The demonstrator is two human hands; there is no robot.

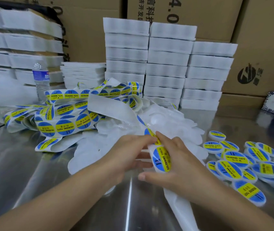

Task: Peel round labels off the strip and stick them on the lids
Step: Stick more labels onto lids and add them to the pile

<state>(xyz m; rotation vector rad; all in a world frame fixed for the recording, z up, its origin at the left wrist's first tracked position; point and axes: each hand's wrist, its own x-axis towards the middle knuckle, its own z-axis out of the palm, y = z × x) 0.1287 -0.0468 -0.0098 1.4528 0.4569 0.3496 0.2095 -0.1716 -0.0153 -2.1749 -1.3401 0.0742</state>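
A long white backing strip (66,114) carrying round blue-and-yellow labels lies in loose coils at the left and runs down to my hands. My left hand (126,154) and my right hand (176,162) meet at the centre, both pinching the strip. A round label (162,159) on the strip faces me between them, over my right fingers. Behind my hands is a heap of clear plain lids (166,120). Several labelled lids (238,160) lie scattered at the right. The empty strip (179,207) trails down below my right hand.
The work surface is a shiny metal table (32,172). Stacks of white trays (166,64) stand behind the lids, more at the far left. A water bottle (41,80) stands at the left. Cardboard boxes (258,47) fill the back.
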